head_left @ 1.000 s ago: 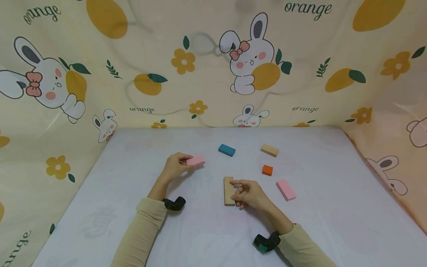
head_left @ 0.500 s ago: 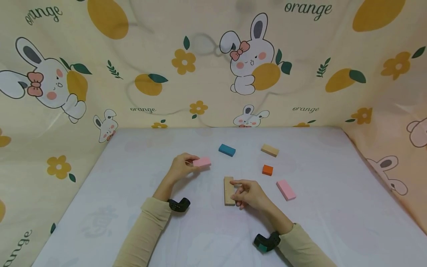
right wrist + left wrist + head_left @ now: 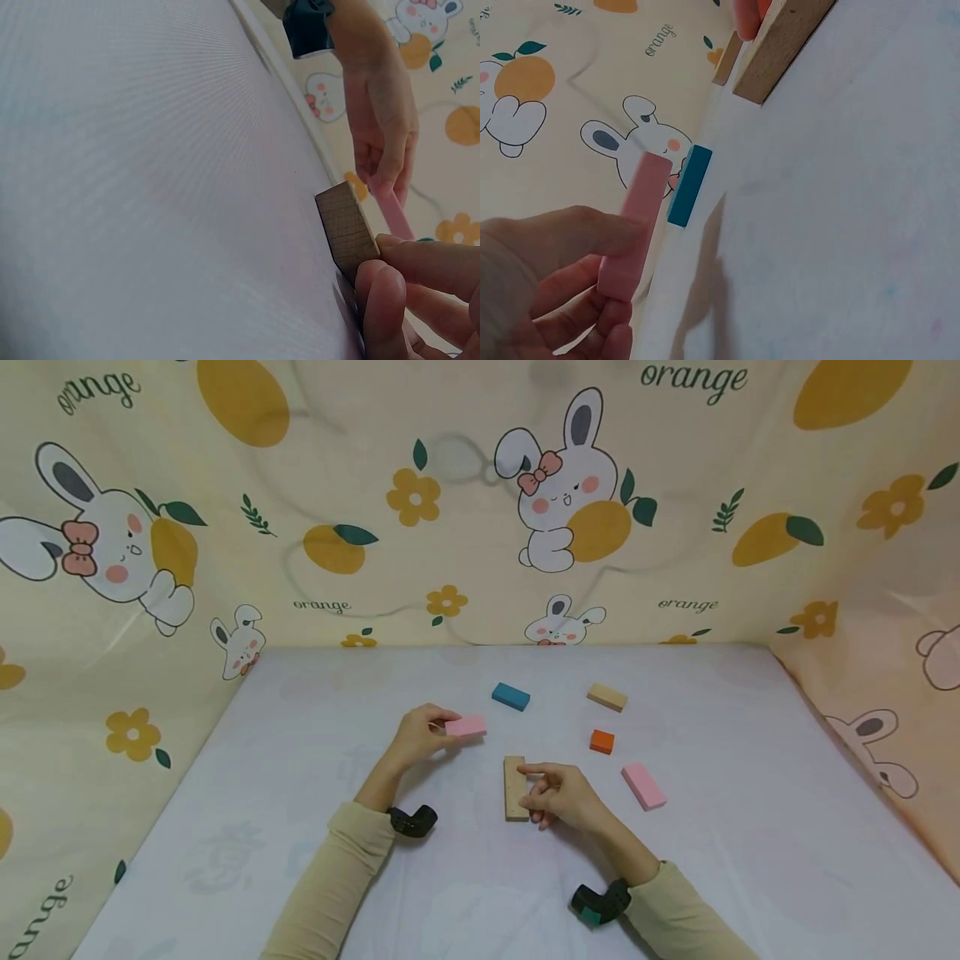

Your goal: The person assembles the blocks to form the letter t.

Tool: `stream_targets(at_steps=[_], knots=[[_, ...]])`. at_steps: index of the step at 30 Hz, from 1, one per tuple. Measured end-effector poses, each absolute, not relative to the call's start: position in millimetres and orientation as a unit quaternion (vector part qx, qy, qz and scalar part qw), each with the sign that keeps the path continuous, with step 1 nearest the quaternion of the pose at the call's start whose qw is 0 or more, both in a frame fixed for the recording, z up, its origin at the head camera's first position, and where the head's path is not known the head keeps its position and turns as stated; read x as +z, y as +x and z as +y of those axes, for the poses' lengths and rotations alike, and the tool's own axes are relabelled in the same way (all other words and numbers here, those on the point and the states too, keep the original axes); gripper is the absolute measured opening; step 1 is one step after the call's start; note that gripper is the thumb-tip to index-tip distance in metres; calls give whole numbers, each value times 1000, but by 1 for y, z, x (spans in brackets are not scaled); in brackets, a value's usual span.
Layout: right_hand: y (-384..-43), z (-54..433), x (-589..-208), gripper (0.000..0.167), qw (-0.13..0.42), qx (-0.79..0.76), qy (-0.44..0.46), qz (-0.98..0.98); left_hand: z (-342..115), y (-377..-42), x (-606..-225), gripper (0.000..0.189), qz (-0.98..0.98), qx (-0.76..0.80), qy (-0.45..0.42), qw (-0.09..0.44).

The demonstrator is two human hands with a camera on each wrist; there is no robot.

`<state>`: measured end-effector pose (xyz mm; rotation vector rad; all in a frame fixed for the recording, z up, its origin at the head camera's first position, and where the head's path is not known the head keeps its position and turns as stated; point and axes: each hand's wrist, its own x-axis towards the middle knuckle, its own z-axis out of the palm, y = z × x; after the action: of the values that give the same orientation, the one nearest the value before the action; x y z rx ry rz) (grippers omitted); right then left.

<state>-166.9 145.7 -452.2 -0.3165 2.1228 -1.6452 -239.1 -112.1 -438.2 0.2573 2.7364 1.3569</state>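
White table [image 3: 480, 893]. Right hand [image 3: 564, 795]: fingers hold edge of long wooden block [image 3: 513, 789] lying flat. Left hand [image 3: 415, 735] at that block's 10 o'clock: fingers pinch pink block [image 3: 468, 726], raised. Orange block [image 3: 602, 741] at wooden block's 2 o'clock.

In the head view, the yellow cloth [image 3: 465, 543] bore "orange" in dark script: a tilted word [image 3: 99, 392] at the upper left, a large word [image 3: 693, 377] at the upper right, a small word [image 3: 322, 605] left of centre and a matching word [image 3: 687, 605] right of centre. A cut-off word [image 3: 47, 906] at the lower left showed "ange". In the left wrist view, a slanting "orange" [image 3: 660, 40] stood near the top; a lettering fragment [image 3: 484, 13] at the upper left was unreadable.
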Motion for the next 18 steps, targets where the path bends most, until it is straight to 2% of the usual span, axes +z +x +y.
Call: stream_targets(at_steps=[18], knots=[[-167,145,-452,60,218,-591,-116,768,-98,-238,-437,32,894,436,95,47]])
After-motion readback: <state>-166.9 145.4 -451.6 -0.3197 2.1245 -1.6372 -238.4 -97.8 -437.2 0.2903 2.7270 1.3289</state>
